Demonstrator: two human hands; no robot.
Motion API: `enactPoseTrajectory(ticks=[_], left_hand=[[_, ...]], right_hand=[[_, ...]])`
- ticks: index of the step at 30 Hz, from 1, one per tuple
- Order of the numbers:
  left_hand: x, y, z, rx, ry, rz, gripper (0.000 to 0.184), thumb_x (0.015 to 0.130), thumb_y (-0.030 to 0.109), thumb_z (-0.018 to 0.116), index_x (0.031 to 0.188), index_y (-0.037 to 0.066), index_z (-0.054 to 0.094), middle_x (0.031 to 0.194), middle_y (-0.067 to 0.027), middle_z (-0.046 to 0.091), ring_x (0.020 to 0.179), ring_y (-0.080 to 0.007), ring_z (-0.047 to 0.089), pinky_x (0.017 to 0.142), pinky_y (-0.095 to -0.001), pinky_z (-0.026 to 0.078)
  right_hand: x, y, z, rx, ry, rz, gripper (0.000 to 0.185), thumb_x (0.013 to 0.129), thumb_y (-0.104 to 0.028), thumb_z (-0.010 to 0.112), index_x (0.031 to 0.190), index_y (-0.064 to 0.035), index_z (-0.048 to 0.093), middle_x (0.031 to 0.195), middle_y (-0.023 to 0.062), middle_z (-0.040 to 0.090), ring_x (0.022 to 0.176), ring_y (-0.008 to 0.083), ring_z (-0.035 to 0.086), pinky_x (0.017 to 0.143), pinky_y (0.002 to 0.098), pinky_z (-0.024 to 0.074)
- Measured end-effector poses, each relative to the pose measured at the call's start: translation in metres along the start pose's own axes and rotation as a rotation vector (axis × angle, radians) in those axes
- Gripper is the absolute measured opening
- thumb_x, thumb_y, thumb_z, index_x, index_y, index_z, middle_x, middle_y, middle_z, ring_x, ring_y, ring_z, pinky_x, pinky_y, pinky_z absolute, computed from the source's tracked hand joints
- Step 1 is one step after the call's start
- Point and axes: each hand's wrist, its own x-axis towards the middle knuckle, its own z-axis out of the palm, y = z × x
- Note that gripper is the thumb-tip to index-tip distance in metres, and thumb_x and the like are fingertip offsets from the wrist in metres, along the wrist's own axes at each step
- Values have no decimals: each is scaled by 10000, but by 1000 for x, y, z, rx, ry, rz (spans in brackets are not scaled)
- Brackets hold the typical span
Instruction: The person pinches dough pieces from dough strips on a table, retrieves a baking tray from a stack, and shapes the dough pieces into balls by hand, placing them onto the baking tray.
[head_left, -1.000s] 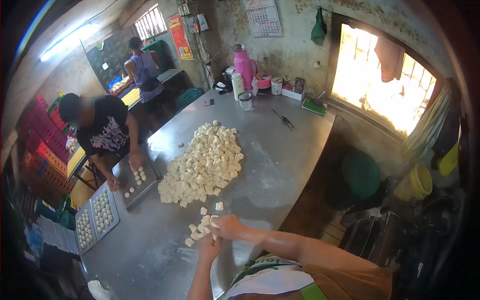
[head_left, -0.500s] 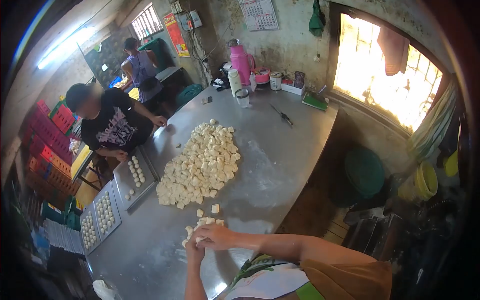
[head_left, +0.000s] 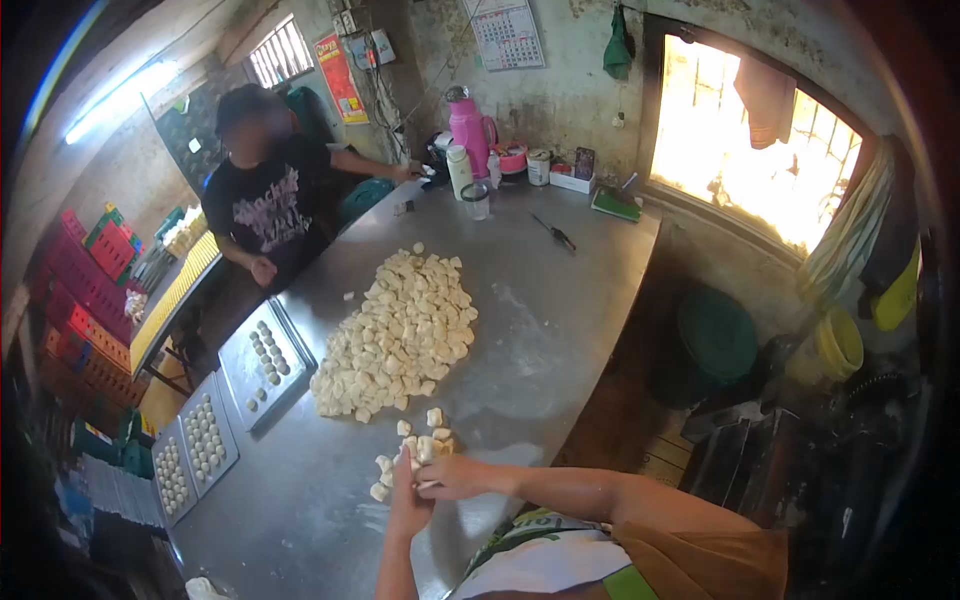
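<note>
Metal tabletop (head_left: 540,340), dusted with flour, lies under both hands. The left hand (head_left: 408,508) points its fingers up among the small dough pieces (head_left: 384,465); the right hand (head_left: 455,478) has its fingers curled in against it. Whether they pinch any dough between them, I cannot tell. Just beyond the fingertips sit a few loose lumps, and past those the big dough heap (head_left: 400,330). Farther to the fingers' left is a tray (head_left: 240,368) of rounded balls. The co-worker's hand (head_left: 405,172) has moved off toward the far corner, near the pink thermos (head_left: 468,135), so shaping at that tray seems paused. As for lettering, the shirt print (head_left: 268,212), red poster (head_left: 341,80) and calendar (head_left: 505,35), all well beyond the fingers, are too blurred to read surely.
</note>
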Motion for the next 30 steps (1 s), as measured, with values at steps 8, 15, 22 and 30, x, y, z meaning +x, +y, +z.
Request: enactPoseTrajectory(ticks=[8, 15, 22, 30], left_hand=[[-12, -15, -5, 300, -542, -216, 336, 873, -5, 620, 1202, 24, 684, 887, -89, 716, 789, -239, 697, 672, -368, 533], [-18, -6, -9, 6, -141, -230, 315, 865, -7, 609, 1166, 20, 699, 876, -155, 730, 799, -383, 702, 713, -413, 546], [-23, -27, 7, -109, -42, -326, 306, 869, -9, 607, 1160, 28, 696, 966, -184, 716, 894, -404, 688, 778, -408, 540], [-21, 23, -4, 103, -449, -338, 287, 872, 6, 628, 1148, 45, 691, 1030, -134, 722, 948, -326, 702, 813, -390, 534]], right_hand=[[13, 7, -3, -123, 70, 498, 420, 878, -407, 689, 1065, -32, 673, 1076, 171, 672, 1023, 358, 651, 864, 449, 513], [-3, 36, 0, -261, 152, 187, 350, 895, -396, 671, 1040, -78, 677, 977, 153, 654, 970, 346, 660, 820, 458, 507], [5, -2, -1, 81, 58, -39, 364, 868, -396, 715, 1056, -87, 678, 976, 140, 652, 973, 361, 649, 831, 461, 512], [-4, 64, -19, -279, -65, 450, 365, 856, -371, 732, 1066, -81, 660, 1050, 149, 673, 986, 358, 652, 800, 457, 523]])
